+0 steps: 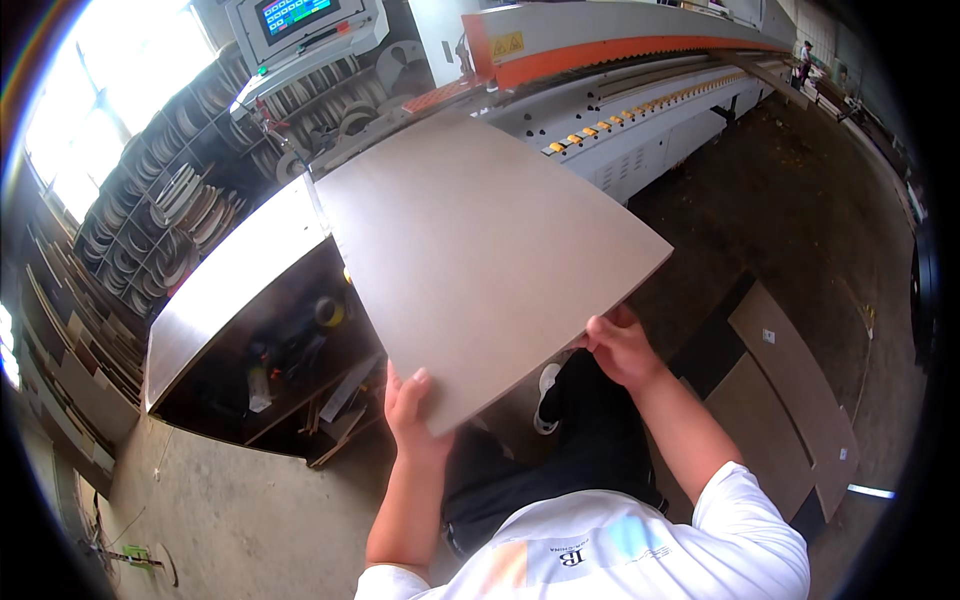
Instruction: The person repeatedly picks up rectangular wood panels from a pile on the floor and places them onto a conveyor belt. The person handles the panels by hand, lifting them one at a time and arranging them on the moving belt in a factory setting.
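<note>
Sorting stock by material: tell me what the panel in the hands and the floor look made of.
Panel: probably laminated engineered board; flat, thin, matte beige face, uniform with no grain. Both hands grip its near edge. Floor: looks like bare concrete; grey, dull, dusty and mottled.

Daylight pours in from the window [95, 110] at the upper left, blown out to near white with a faint coloured fringe along the dark rim beside it. The pale board [480, 250] right of that window is evenly lit and sharp, while the open cabinet [290, 360] below the window sits in deep shadow. Straight edges bend toward the frame's rim, and far from the window the corners fall to black vignette.
</note>
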{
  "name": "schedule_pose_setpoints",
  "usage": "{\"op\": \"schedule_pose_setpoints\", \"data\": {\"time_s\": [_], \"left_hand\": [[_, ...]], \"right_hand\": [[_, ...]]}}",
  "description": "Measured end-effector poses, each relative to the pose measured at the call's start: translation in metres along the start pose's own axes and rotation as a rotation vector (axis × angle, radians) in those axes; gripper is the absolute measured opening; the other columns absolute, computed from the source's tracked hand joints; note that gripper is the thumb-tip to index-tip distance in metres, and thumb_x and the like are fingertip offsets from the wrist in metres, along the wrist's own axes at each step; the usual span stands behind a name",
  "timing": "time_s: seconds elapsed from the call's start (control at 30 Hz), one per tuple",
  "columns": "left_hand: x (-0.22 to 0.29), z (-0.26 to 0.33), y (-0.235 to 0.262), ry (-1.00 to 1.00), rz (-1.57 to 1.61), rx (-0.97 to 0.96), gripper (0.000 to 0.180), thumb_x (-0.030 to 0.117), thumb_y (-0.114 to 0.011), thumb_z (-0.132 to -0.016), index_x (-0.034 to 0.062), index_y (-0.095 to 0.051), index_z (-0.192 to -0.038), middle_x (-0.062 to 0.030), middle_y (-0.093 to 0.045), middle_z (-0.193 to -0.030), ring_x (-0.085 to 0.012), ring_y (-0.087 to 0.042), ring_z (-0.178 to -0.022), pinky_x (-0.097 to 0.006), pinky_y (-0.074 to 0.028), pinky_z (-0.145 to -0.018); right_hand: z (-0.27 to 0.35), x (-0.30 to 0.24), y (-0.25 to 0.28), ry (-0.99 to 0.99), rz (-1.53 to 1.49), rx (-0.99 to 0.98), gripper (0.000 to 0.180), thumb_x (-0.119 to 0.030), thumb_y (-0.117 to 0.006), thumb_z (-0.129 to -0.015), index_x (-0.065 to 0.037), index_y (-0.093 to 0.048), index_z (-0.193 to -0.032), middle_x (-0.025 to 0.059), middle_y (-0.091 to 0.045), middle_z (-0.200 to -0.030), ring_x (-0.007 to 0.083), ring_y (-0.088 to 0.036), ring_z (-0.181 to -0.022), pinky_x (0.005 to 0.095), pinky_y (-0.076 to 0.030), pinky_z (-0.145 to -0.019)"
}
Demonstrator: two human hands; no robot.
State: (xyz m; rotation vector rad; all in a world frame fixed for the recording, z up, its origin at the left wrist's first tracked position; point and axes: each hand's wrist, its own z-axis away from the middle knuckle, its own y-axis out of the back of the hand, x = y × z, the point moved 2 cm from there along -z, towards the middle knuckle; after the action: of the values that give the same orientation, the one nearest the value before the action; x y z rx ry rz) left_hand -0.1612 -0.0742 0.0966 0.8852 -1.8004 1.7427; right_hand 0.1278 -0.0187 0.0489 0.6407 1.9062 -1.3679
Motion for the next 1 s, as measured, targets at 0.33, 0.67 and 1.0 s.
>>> {"op": "schedule_pose_setpoints", "data": {"time_s": [0.33, 0.67, 1.0], "left_hand": [[0.001, -0.048, -0.014, -0.172, -0.395, 0.116, 0.094, 0.019, -0.057, -0.092, 0.0062, -0.009, -0.171, -0.0171, -0.039, -0.163, -0.0291, -0.049, -0.140, -0.040, -0.044, -0.112], [-0.012, -0.089, -0.028, -0.138, -0.393, 0.149, 0.091, 0.014, -0.057, -0.093, 0.0051, -0.012, -0.171, -0.0200, -0.049, -0.153, -0.0265, -0.060, -0.127, -0.037, -0.048, -0.108], [-0.071, -0.127, -0.077, -0.167, -0.449, 0.126, 0.085, 0.014, -0.066, -0.093, 0.0098, -0.027, -0.169, -0.0127, -0.052, -0.151, -0.0223, -0.055, -0.130, -0.039, -0.044, -0.113]], "right_hand": [[-0.005, 0.022, -0.048, -0.097, 0.282, 0.165, 0.020, -0.021, -0.077, -0.099, -0.004, -0.077, -0.110, 0.0059, -0.078, -0.103, 0.0134, -0.073, -0.094, 0.0294, -0.059, -0.078], [-0.030, 0.024, -0.039, 0.069, 0.294, 0.296, 0.022, -0.027, -0.073, -0.103, -0.006, -0.075, -0.100, 0.0040, -0.076, -0.092, 0.0098, -0.067, -0.081, 0.0266, -0.054, -0.069], [-0.041, -0.013, 0.004, 0.087, 0.333, 0.578, 0.023, -0.026, -0.066, -0.107, -0.005, -0.074, -0.099, 0.0033, -0.073, -0.086, 0.0098, -0.067, -0.082, 0.0275, -0.055, -0.073]]}}
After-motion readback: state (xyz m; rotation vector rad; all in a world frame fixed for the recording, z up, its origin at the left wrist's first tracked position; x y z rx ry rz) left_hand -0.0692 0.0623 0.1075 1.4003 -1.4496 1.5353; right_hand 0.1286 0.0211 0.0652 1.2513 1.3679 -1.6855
